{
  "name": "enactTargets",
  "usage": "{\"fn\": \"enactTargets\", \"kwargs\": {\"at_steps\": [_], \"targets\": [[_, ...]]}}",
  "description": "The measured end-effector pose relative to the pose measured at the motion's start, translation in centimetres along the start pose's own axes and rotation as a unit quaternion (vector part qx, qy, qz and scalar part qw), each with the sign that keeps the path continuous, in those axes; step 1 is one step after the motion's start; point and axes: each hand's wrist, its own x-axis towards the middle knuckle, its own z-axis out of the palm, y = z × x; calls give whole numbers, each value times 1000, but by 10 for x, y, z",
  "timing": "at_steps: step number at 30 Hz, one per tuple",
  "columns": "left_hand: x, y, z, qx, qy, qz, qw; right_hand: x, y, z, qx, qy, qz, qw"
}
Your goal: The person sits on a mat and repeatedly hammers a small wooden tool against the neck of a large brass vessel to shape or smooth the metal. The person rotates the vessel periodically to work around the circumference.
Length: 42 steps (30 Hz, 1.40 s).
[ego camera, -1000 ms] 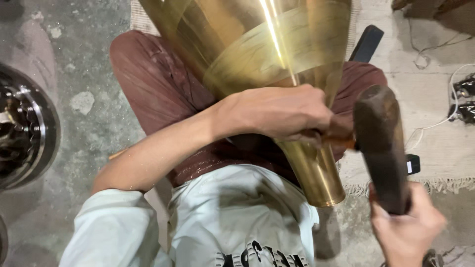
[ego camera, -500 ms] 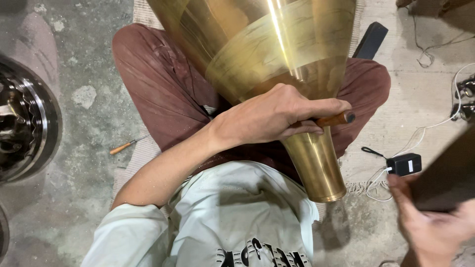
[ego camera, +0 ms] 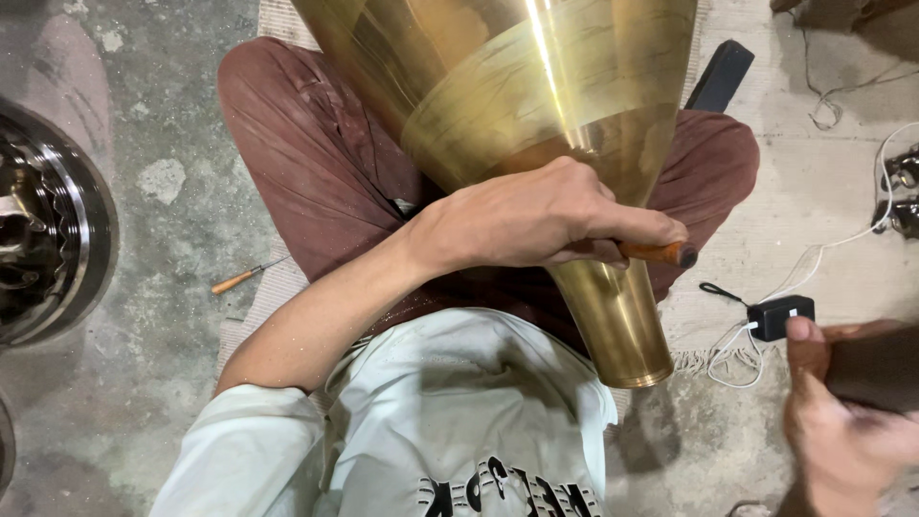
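Note:
A large brass cone (ego camera: 536, 105) lies across my lap, its narrow open end (ego camera: 627, 364) pointing toward my body. My left hand (ego camera: 536, 220) rests on the cone's narrow part and is closed around a wooden tool handle (ego camera: 661, 254) whose tip sticks out to the right. My right hand (ego camera: 842, 421) is low at the right edge, gripping a dark wooden mallet (ego camera: 876, 364) held away from the cone. The mallet's head is partly out of view.
I sit cross-legged in maroon trousers on a mat on a concrete floor. A shiny metal vessel (ego camera: 48, 239) stands at the left edge. A small awl (ego camera: 244, 278) lies by my knee. A black adapter (ego camera: 780, 316) with white cable lies at the right, a dark flat object (ego camera: 723, 72) above.
My right hand has swung the mallet away from the cone, down and out to the right. My left hand keeps the wooden-handled tool against the brass.

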Motion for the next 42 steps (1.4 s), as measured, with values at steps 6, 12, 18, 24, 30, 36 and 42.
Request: {"fn": "enactTargets", "kwargs": {"at_steps": [6, 12, 18, 24, 30, 36, 42], "targets": [[12, 1, -2, -21, -33, 37, 999, -2, -2, 2, -164, -9, -90, 982], [8, 6, -10, 5, -77, 9, 997, -7, 4, 7, -200, -31, -70, 977], [9, 6, -6, 24, -59, 10, 998, -2, 7, 7, -64, 33, -42, 997], [6, 2, 0, 32, -69, 3, 997, -12, 8, 9, -73, -9, -3, 997], [0, 5, -2, 31, -33, -20, 999, -10, 0, -4, -191, -51, 0, 980], [-3, 14, -7, 21, 4, -19, 1000, -2, -6, -11, 199, -6, 204, 959], [-8, 11, 0, 20, 29, -14, 999, -4, 16, -28, -139, -89, 86, 983]]}}
